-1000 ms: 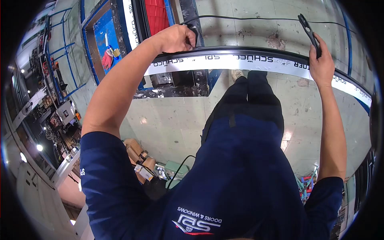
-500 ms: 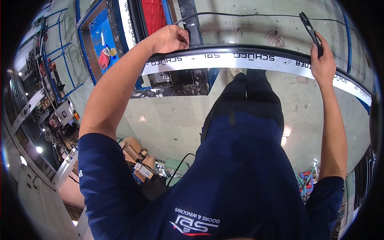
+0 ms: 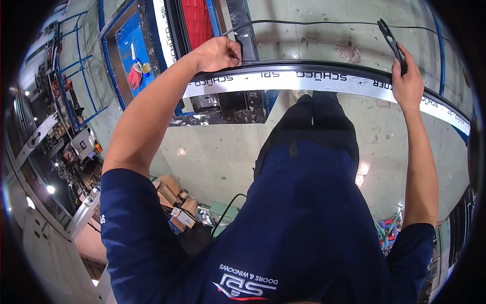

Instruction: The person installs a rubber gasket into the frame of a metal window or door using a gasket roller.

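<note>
Here my left hand [image 3: 218, 53] pinches the black rubber gasket [image 3: 314, 22] onto the frame profile [image 3: 314, 76], while my right hand [image 3: 406, 81] grips a black tool [image 3: 391, 38] farther along.

Very little differs, and what does is slight. Our left hand [image 3: 218, 52], pinching the black gasket strip [image 3: 314, 22] at the top edge of the black frame profile [image 3: 304, 76], now sits a touch lower and further right in the view than half a second ago, back close to where it was a second ago. Our right hand [image 3: 406, 77], gripping the black tool [image 3: 391, 39], has likewise dipped slightly from its position half a second ago. The profile's taped white face also sits a little lower in the view, so much of this shift may come from our head moving.
</note>
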Demonstrator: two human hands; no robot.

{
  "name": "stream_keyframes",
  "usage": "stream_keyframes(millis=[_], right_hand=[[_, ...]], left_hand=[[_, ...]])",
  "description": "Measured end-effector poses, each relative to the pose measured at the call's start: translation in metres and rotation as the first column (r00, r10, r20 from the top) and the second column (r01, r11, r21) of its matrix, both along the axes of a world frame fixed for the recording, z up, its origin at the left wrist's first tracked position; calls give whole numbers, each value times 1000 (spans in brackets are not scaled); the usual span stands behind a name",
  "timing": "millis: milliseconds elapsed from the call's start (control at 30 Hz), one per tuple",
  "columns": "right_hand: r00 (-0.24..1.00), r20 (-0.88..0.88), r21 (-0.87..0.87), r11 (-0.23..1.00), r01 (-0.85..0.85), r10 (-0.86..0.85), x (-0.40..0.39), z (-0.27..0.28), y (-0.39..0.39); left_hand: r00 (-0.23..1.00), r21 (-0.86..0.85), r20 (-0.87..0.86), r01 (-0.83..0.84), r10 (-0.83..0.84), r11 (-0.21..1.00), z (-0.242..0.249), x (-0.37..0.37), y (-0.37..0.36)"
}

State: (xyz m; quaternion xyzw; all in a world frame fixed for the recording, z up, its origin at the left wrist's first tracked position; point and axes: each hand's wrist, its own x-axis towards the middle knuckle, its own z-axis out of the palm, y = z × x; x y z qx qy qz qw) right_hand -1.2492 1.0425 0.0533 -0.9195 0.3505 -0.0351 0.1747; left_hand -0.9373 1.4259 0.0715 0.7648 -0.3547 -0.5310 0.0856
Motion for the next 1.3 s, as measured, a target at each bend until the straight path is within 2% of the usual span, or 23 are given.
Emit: stream_keyframes(millis=[67,267,300,333,367,433,467,500,533,567,633,700,733,800,833,900,967,1033,1167,1200,1233,1300], right_hand=[[1000,5,3,1000,0,0,-1,0,1],[1000,16,5,1000,-9,9,-2,-2,1],[1000,5,5,1000,-13,13,1,0,2],[996,82,115,992,-45,36,1,-7,5],[987,97,8,991,-131,129,-6,-17,4],[949,101,-231,935,-270,299,-18,-42,1],[968,104,-5,973,-230,229,-13,-28,7],[954,152,-170,957,-233,259,-12,-41,8],[969,189,-1,987,-163,160,-4,-19,10],[985,156,88,992,-86,72,0,-16,8],[986,166,92,995,-28,12,2,8,10],[993,121,140,990,-17,0,4,18,13],[990,140,113,993,-17,1,6,25,9],[999,43,152,988,-11,4,5,33,11],[998,58,144,989,-10,2,3,35,12],[1000,19,153,988,-7,4,5,33,13],[999,42,161,987,-7,1,5,28,12],[1000,11,205,978,-19,17,5,32,11],[999,34,184,982,-32,26,4,24,11],[998,53,154,987,-37,29,4,18,11],[998,60,158,987,-32,22,3,12,12],[993,103,106,992,-66,55,3,6,11]], left_hand=[[985,39,-95,-139,142,990,-1,-1,3],[946,92,-53,-313,319,945,-10,-9,21],[960,78,-27,-276,279,958,-8,-9,27],[971,42,-8,-237,238,971,-5,-10,30],[993,132,-36,-107,112,985,-2,-5,31],[979,-69,151,149,-137,986,-30,-2,65],[945,-4,-95,-315,313,949,-7,-18,49],[873,93,-170,-448,457,889,4,-24,30],[774,82,-253,-581,580,810,-9,-26,35],[868,14,-213,-456,448,890,-37,-13,51],[827,-103,-245,-541,506,835,-46,-17,47],[879,-29,-124,-467,460,884,-36,-16,39],[876,-89,-112,-479,469,873,-37,-19,35],[876,-201,-49,-479,479,854,-60,-25,42],[844,-157,-121,-536,522,830,-56,-28,39],[815,-220,-202,-579,544,785,-56,-31,41],[828,-189,-214,-555,518,810,-64,-22,50],[823,-108,-220,-553,523,826,-35,-24,37],[849,-186,-166,-526,501,830,-39,-29,32],[905,-144,124,-389,407,910,-35,-30,29],[913,-100,202,-340,353,935,-46,-27,33],[859,-149,-82,-511,505,847,-46,-32,31]])
